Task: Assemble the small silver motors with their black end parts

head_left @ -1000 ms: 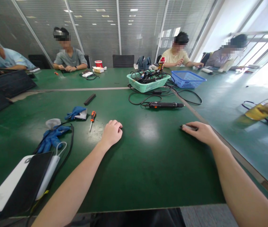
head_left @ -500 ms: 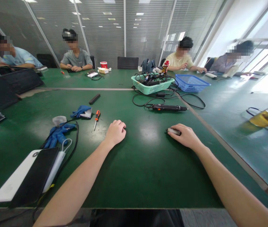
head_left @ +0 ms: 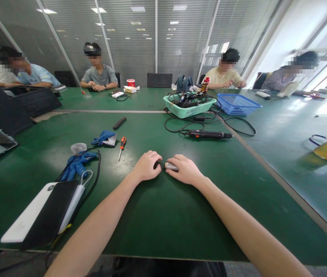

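Note:
My right hand (head_left: 186, 170) rests on the green table (head_left: 169, 207) with its fingers curled over a small silvery metal piece (head_left: 171, 166), whose end pokes out to the left. My left hand (head_left: 147, 166) lies just left of it, knuckles up and fingers curled under; what is beneath them is hidden. The two hands almost touch. An orange-handled screwdriver (head_left: 121, 146) lies a little to the left of my left hand.
Blue gloves (head_left: 78, 163), a black cable, a black phone (head_left: 49, 215) on a white power bank sit at left. A black electric screwdriver (head_left: 209, 134), a green basket (head_left: 189, 105) and a blue basket (head_left: 235, 104) lie further back. Several people sit around the table.
My right hand has slid left across the table with the metal piece, from the right side to beside my left hand. My left hand has stayed in place.

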`<control>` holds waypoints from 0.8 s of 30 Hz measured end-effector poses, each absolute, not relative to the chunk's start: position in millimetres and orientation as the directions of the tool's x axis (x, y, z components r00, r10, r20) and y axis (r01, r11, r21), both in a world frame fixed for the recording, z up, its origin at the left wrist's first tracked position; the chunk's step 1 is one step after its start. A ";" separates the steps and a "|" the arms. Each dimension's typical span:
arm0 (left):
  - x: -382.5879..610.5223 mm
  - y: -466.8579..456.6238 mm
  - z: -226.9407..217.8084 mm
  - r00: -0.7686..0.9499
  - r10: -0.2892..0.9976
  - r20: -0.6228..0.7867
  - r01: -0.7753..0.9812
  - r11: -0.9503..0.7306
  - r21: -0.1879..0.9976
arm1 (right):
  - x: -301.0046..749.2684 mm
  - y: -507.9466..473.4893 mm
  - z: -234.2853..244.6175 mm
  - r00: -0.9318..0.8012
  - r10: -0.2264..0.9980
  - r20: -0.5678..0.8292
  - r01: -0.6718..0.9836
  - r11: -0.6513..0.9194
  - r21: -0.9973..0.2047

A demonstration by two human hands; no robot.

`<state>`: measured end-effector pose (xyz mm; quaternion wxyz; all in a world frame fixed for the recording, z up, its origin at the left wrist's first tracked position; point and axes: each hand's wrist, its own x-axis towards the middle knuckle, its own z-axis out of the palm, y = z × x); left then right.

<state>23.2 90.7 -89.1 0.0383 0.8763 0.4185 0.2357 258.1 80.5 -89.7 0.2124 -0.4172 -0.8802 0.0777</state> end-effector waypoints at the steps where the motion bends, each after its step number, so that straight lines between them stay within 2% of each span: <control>1: 23.7 89.0 -87.1 0.563 0.737 0.373 0.699 -0.666 0.261 | 259.6 79.7 -89.5 -0.558 0.767 0.316 0.692 0.640 -0.333; 5: 28.4 84.1 -82.8 0.635 0.690 0.348 0.652 -0.720 0.237 | 281.3 76.0 -87.3 -0.516 0.799 0.310 0.695 0.602 -0.394; 9: 36.7 82.2 -84.1 0.656 0.681 0.324 0.646 -0.730 0.224 | 307.2 77.1 -80.7 -0.544 0.812 0.212 0.709 0.579 -0.402; 14: 42.1 82.8 -90.1 0.602 0.729 0.326 0.696 -0.679 0.234 | 315.8 79.8 -74.9 -0.558 0.815 0.158 0.705 0.565 -0.429; 24: 42.0 85.9 -95.5 0.508 0.786 0.352 0.753 -0.604 0.260 | 321.9 79.9 -70.9 -0.558 0.825 0.092 0.739 0.544 -0.398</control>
